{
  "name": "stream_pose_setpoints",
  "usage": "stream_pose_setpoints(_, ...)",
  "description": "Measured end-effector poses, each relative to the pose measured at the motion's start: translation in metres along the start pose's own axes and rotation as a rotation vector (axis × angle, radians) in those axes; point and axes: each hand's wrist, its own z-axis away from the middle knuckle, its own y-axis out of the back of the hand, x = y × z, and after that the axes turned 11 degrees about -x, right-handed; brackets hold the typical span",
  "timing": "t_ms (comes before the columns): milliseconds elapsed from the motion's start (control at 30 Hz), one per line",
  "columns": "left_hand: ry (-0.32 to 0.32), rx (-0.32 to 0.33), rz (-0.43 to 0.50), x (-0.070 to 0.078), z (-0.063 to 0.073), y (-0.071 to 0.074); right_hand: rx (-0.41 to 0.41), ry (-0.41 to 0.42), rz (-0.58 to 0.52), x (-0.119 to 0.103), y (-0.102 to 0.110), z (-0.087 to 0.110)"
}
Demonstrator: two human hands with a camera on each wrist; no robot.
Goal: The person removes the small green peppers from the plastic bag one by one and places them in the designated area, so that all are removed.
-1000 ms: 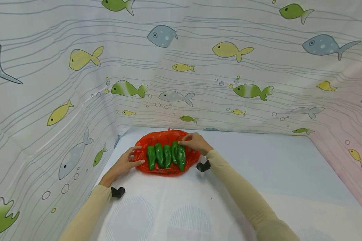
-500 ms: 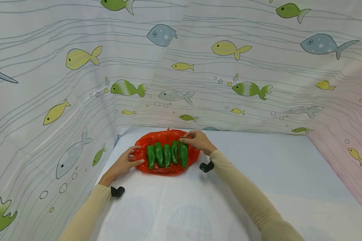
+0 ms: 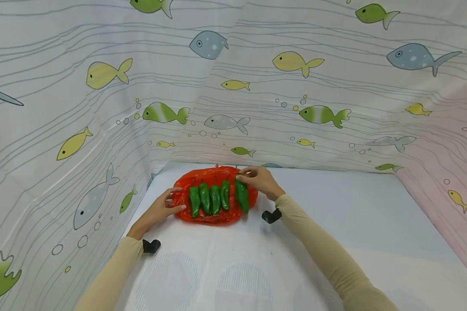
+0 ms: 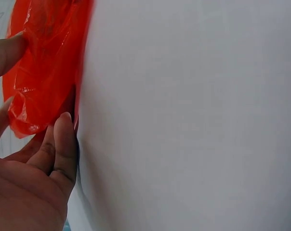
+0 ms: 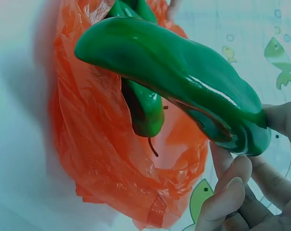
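A glossy green pepper hangs tilted over the right side of a crumpled red plastic bag. My right hand pinches it by its stem end. In the right wrist view this pepper crosses above the bag's opening, between my thumb and fingers. Several more green peppers lie side by side in the bag, stems pointing away. At the bag's left side, my left hand touches the edge with fingers spread. Seen from the left wrist, those fingers rest along the red plastic.
Under the bag lies a white tabletop cover with pale round prints. Fish-patterned sheets rise behind it and at both sides. A black camera mount sits at the left wrist, another at the right.
My right hand has lifted the rightmost pepper away from its neighbour and carried it a little to the right. The left hand has stayed at the bag's edge.
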Motion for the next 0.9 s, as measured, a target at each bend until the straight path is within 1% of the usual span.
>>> stream_pose_setpoints(100,-0.004,-0.001,0.003,0.001,-0.001,0.000,0.003,0.012,-0.012,-0.002,0.003,0.005)
stream_pose_setpoints(267,0.010,-0.003,0.001,0.002,-0.001,-0.001,-0.003,0.015,-0.016,-0.004,0.006,0.012)
stream_pose_setpoints(367,0.015,-0.002,0.002,0.006,0.001,-0.002,0.009,0.022,-0.007,-0.004,0.009,0.015)
stream_pose_setpoints(500,0.020,-0.008,0.015,0.015,0.005,-0.003,0.019,0.036,-0.007,-0.004,0.013,0.019)
stream_pose_setpoints(600,0.018,-0.011,0.020,0.017,0.007,-0.003,0.021,0.035,-0.018,-0.003,0.016,0.022)
stream_pose_setpoints(900,0.006,-0.003,0.010,0.003,0.001,0.000,0.051,0.012,-0.017,0.004,0.027,0.028)
